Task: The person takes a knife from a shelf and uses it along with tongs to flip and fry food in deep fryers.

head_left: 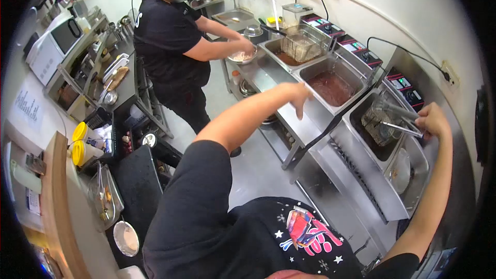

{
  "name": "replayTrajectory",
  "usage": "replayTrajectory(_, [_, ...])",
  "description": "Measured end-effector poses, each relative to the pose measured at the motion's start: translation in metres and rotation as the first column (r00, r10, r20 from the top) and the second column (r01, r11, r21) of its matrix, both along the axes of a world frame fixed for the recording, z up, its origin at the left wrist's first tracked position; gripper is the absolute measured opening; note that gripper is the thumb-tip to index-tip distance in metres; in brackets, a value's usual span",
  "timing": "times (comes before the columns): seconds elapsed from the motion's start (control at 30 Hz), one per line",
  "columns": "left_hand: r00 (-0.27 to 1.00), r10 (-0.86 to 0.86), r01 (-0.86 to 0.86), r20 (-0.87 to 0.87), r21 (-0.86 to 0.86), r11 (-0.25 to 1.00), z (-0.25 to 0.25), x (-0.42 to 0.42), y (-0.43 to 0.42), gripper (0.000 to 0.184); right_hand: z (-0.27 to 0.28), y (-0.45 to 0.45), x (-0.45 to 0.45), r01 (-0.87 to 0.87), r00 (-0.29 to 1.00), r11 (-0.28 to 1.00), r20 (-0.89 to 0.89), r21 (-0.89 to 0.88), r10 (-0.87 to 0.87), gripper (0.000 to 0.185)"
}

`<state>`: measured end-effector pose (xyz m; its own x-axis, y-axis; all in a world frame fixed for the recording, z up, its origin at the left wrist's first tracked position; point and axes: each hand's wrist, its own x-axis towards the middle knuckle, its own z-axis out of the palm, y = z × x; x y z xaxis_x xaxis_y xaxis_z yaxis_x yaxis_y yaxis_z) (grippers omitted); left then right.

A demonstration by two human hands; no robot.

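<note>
Loosely, the left hand (296, 98) hung with fingers parted near the counter's (306, 125) front edge, beside the middle fryer (350, 74). The right hand (434, 121) gripped a metal utensil (400, 128) above the wire basket (372, 125) in the nearest fryer (383, 160); floor (253, 178) bordered that counter.

The right hand (433, 120) has its grip around tongs (402, 128), held over the near fryer (357, 134), where a wire basket (376, 129) sits. The left hand (297, 99), holding nothing, hangs with fingers lowered beside the middle fryer (356, 75), which has reddish-brown oil (330, 88) in it. Past it, a second basket (302, 45) stands at the far fryer (274, 55). A co-worker (168, 41) in black works with both hands in a bowl (240, 60) on the steel desk (269, 74).
</note>
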<state>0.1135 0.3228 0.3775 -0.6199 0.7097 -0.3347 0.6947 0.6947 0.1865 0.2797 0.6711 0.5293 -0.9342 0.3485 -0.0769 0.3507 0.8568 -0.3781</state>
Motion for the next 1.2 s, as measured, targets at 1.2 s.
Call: replayTrajectory(1.2, [0.357, 0.791, -0.915, 0.497, 0.017, 0.403, -0.374, 0.241, -0.209, 0.044, -0.136, 0.033, 0.168, 0.245, 0.805, 0.832, -0.374, -0.498, -0.461, 0.036])
